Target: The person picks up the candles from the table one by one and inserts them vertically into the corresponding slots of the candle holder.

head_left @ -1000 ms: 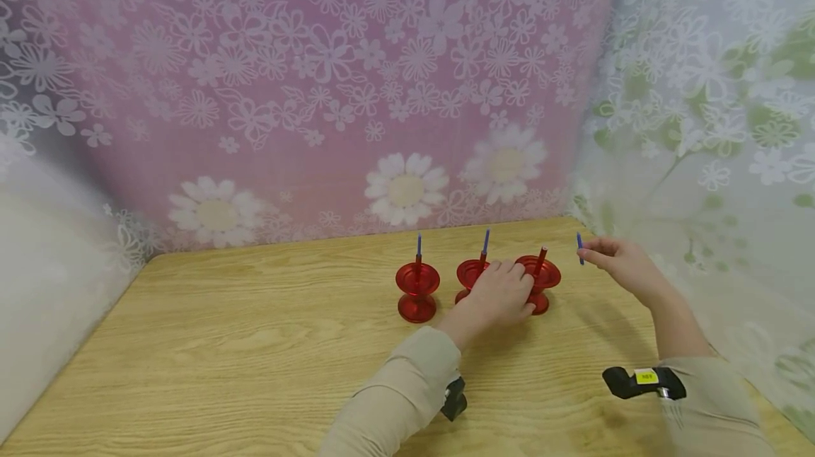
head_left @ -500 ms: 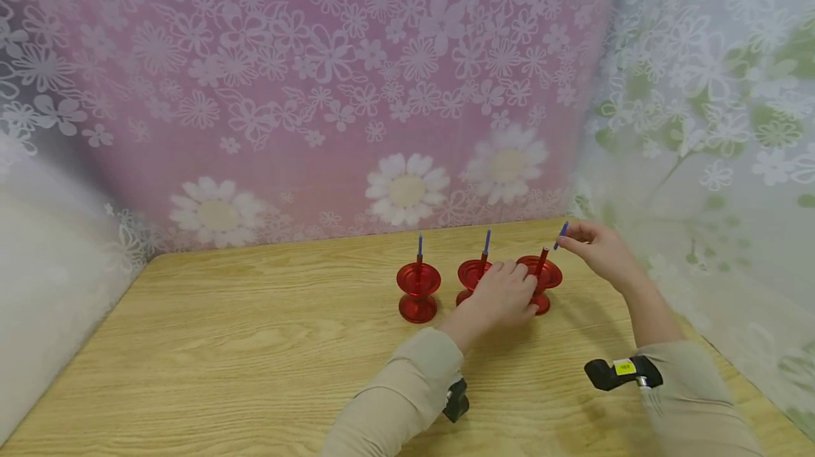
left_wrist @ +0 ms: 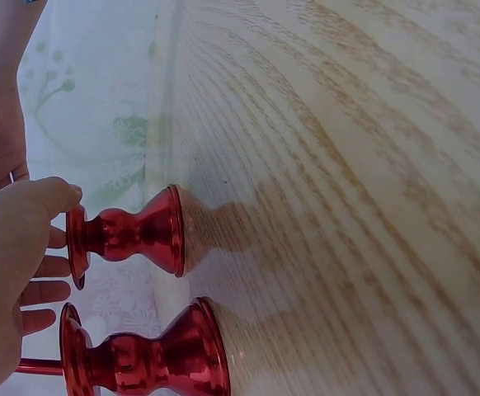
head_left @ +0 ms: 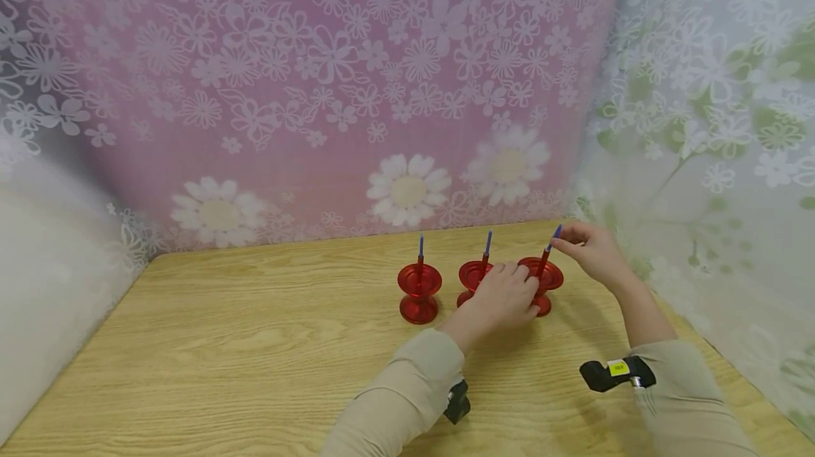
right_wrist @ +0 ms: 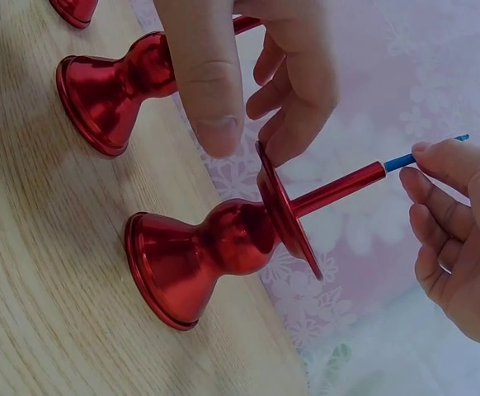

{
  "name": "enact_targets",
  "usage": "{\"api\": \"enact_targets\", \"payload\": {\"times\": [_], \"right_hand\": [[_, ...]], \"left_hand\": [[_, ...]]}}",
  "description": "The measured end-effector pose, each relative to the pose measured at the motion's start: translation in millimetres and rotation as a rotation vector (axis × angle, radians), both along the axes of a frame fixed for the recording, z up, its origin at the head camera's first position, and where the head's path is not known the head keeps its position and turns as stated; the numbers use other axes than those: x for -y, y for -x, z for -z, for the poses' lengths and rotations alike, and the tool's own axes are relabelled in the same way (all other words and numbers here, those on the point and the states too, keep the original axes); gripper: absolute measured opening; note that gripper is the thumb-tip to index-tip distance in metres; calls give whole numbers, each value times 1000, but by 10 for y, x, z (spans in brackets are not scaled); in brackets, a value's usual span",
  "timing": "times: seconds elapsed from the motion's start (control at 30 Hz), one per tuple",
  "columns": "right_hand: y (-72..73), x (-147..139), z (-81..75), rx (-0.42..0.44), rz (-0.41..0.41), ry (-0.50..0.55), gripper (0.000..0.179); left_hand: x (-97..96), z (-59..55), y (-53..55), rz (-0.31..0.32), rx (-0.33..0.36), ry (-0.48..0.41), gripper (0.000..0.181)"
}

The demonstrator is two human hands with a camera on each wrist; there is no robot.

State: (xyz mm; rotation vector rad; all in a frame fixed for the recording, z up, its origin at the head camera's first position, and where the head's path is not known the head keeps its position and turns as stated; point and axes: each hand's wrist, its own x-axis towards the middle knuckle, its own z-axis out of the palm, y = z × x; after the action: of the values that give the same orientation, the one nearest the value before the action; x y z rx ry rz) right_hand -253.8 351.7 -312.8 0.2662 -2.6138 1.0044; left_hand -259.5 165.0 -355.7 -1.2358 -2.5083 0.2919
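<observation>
Three red metal candle holders stand on the table. In the head view, the left holder (head_left: 419,280) and the middle holder (head_left: 471,275) each carry an upright blue candle. With thumb and fingers, my left hand (head_left: 506,294) grips the dish rim of the right-hand candle holder (right_wrist: 240,239), and it partly hides the middle one. My right hand (head_left: 592,252) pinches a slim blue candle (right_wrist: 401,162) between thumb and index finger. The candle's lower end meets the top of that holder's red tube (right_wrist: 339,188), in line with it.
The wood-grain table (head_left: 255,344) runs up to a pink floral curtain (head_left: 305,124) at the back. A pale curtain (head_left: 719,160) with green leaves hangs close by on the right. Black wrist camera mounts (head_left: 617,374) sit on both sleeves.
My right hand has moved left with the blue candle, from beside the right-hand holder to the top of its tube, tilting the candle to match. My left hand keeps its place.
</observation>
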Motion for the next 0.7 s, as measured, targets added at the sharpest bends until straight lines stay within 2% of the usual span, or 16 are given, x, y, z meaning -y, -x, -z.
{"api": "enact_targets", "payload": {"times": [0.27,0.7], "right_hand": [[3,6,2,24,0,-32,30],[17,1,-5,13,0,-86,29]], "left_hand": [[3,10,5,2,-18,-9,34],[2,20,1,4,-38,-9,33]]}}
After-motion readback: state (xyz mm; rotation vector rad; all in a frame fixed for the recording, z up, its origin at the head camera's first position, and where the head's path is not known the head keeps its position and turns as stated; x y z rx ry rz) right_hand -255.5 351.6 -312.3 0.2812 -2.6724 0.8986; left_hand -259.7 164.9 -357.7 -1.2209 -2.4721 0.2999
